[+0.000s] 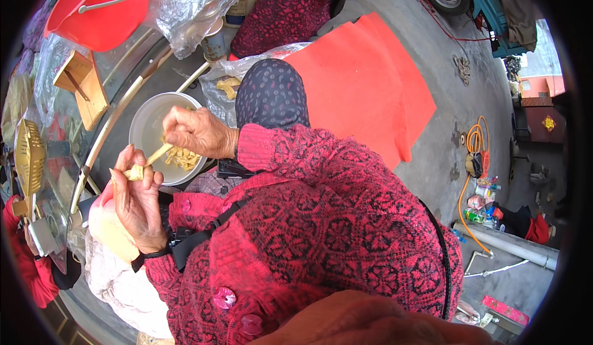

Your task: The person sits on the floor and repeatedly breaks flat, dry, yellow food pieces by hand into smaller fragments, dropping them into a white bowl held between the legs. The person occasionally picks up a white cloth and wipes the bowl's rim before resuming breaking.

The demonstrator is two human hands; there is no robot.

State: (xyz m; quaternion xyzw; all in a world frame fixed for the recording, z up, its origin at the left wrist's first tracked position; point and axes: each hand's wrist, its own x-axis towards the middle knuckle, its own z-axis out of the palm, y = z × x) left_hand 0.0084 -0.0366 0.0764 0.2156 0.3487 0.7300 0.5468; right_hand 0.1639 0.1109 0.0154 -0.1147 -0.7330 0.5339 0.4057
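Note:
A pale yellow, soft-looking strip (160, 153), like bean curd skin, stretches between my two hands, bunched at its lower end. My left hand (137, 206) pinches that bunched end between thumb and fingers, palm turned up. Above it and to the right, my right hand (201, 132) is closed on the strip's other end, fingers curled. Just behind both hands stands a white bucket (143, 122), partly covered by them. Inside it lie several short yellow pieces (183, 158); their exact shape is too small to tell.
At the left, a glass-topped table (123, 79) holds a wooden box (91, 92) and a yellow slotted basket (29, 156). A red bucket (102, 11) is at the upper left. Yellow pieces (228, 87) lie on clear plastic near my knee. A red sheet (364, 92) covers floor. A red-sleeved person (40, 277) sits far left.

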